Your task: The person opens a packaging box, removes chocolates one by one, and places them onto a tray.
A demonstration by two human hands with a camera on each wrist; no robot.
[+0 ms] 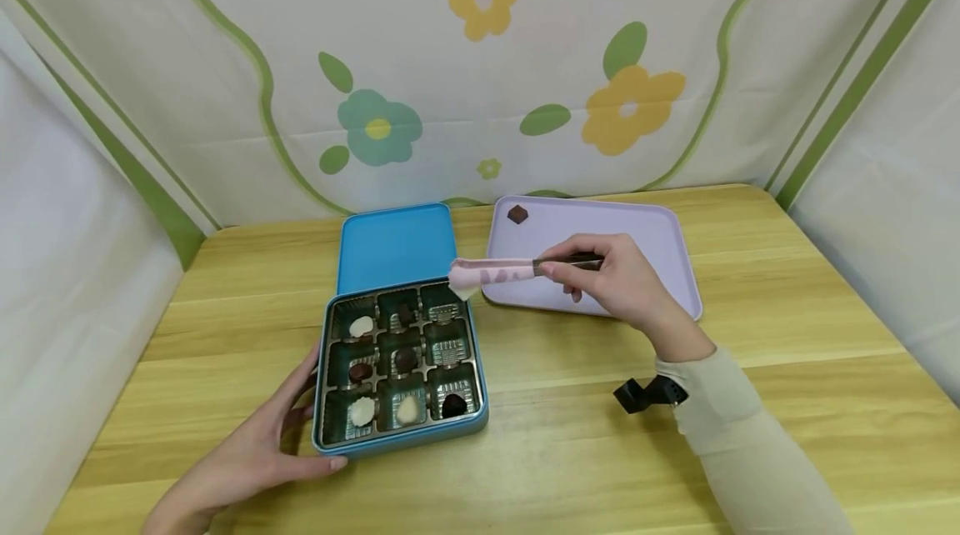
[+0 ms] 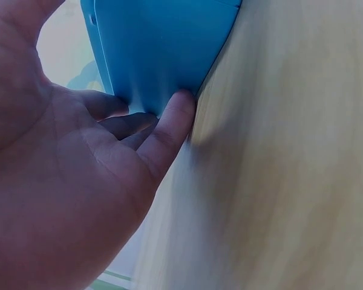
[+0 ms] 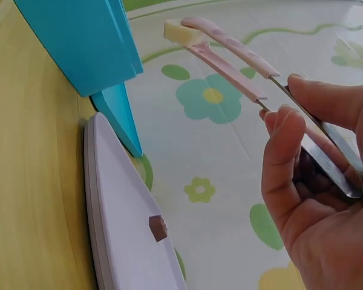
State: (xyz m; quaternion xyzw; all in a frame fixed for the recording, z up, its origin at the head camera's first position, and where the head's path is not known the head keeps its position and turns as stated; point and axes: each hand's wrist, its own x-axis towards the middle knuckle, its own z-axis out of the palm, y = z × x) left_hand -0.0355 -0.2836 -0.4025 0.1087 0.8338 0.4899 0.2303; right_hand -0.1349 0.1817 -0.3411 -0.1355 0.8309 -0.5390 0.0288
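My right hand pinches a pair of tongs with pink cat-paw tips between thumb and fingers. Caught in those tips is a pale cream chocolate, held up over the box's far right corner. The blue tin box has a divided dark insert, with white and brown chocolates in several compartments; the far and middle ones on the right hold no piece. At its near left corner rests my left hand, thumb along the front and fingertips against the blue side wall.
Behind the box lies its blue lid. A lilac tray stands to the right, bearing one brown chocolate in its far left corner. A flowered cloth hangs behind the wooden table.
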